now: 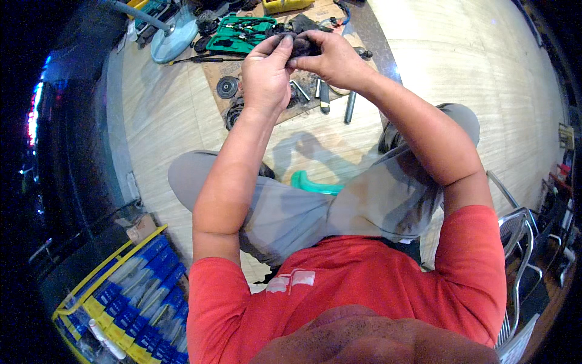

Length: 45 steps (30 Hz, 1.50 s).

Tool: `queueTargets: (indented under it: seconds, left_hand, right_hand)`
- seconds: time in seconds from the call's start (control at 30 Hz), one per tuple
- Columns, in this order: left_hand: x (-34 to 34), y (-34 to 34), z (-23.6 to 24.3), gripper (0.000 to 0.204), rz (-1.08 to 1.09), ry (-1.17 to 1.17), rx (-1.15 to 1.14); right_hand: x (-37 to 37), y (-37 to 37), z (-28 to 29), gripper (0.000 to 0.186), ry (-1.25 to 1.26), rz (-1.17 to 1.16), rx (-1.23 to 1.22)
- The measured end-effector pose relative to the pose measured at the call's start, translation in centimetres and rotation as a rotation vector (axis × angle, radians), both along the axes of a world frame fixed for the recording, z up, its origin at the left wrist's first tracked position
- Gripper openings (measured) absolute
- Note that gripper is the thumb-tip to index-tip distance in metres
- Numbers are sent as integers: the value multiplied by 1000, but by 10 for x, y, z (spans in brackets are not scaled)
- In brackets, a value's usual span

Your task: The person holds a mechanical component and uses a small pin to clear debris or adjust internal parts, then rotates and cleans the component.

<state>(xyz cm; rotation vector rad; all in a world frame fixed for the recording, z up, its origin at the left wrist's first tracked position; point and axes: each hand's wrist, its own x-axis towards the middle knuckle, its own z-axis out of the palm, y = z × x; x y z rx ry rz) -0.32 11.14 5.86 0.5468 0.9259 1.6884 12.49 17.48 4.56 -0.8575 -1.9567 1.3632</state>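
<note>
Both hands are raised in front of the person, close together over the work area. The left hand (265,74) and the right hand (335,62) grasp one small dark part (302,46) between them, with thumbs and fingers bent around it. The fingers cover much of the part, so its full shape is hard to tell. It is up off the floor (154,109), above a sheet of cardboard (213,73) laid there.

Just beyond the left hand lies an open green tool case (237,48) with dark tools in it. A long thin dark rod (209,59) lies below the case, to the left of the left hand. Nearer the person, a round black disc (227,87) lies flat to the left of the left wrist. To the right of that wrist are a bent metal key (301,91), a tool with a black handle (325,97) and a dark bar (350,108), set apart from one another.

A pale blue stand base (176,43) is at the upper left, and part of a yellow tray (287,5) shows at the top edge. Between the person's knees is a green plastic piece (316,184). A rack of blue and yellow packets (136,303) stands at the lower left, and a metal chair (518,236) at the right.
</note>
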Motion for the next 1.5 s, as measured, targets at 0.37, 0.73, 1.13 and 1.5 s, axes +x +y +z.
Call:
queueTargets:
  seconds: [0.37, 0.73, 1.13, 1.5]
  left_hand:
    - [-22, 1, 24, 24, -93, 786, -88]
    - [-15, 3, 33, 21, -143, 829, -291]
    - [-17, 11, 13, 18, -64, 652, -316]
    - [-27, 20, -7, 13, -128, 236, -212]
  right_hand:
    - [7, 6, 15, 31, -107, 88, 42]
    - [10, 6, 26, 17, -31, 192, -687]
    - [1, 4, 26, 16, -134, 111, -640]
    - [1, -2, 26, 23, -298, 117, -248]
